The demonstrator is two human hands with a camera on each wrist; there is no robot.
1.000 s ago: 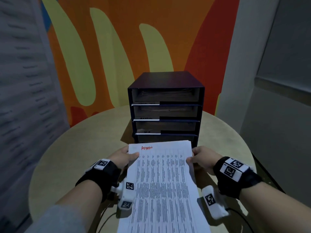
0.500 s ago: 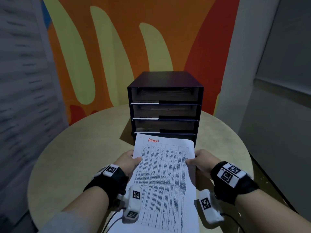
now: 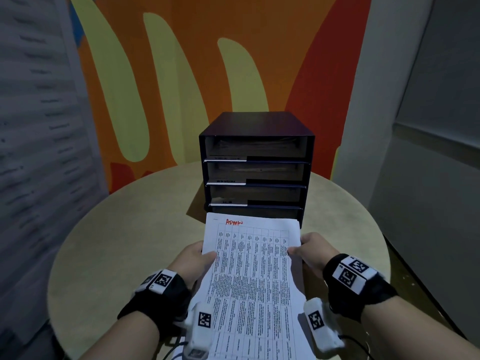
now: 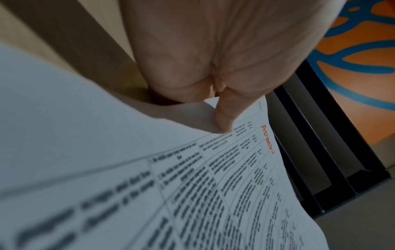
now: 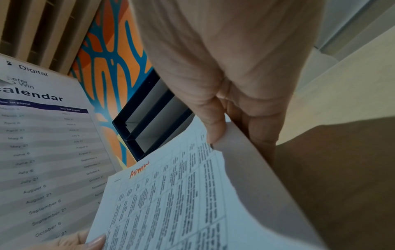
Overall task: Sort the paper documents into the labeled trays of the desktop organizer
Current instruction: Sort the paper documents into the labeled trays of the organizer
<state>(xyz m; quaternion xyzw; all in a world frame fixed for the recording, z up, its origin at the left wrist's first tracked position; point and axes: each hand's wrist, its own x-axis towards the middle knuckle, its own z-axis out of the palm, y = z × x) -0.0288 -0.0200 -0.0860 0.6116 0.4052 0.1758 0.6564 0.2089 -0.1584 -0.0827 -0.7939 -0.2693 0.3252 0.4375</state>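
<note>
grip L: our left hand [image 3: 193, 258] pinches the left edge of the paper stack [image 3: 253, 281], thumb on top, fingers under; the left wrist view confirms the thumb pressing the sheet.
grip R: our right hand [image 3: 313, 249] pinches the right edge the same way; the right wrist view shows the thumb over the edge and fingers behind.
stack location: lower centre of the head frame, held above the round table [image 3: 104, 242], far edge just in front of the organizer [image 3: 255, 165] at its lowest slot.
marking: red "ADMIN" note [image 3: 233, 222] at the top of the top sheet.
target: we judge the second slot label [image 3: 226, 181] matches; blurry, so not certain.
risk 1: the paper's leading edge sits low, so pushing straight in would misfile it in the bottom slot.
risk 2: several sheets under the top one; a two-edge pinch could feed the whole stack instead of one page.
risk 3: limp paper sags mid-span, and the edge could catch a tray lip and buckle.
risk 4: slots already hold paper; the incoming sheet could jam against it.
</note>
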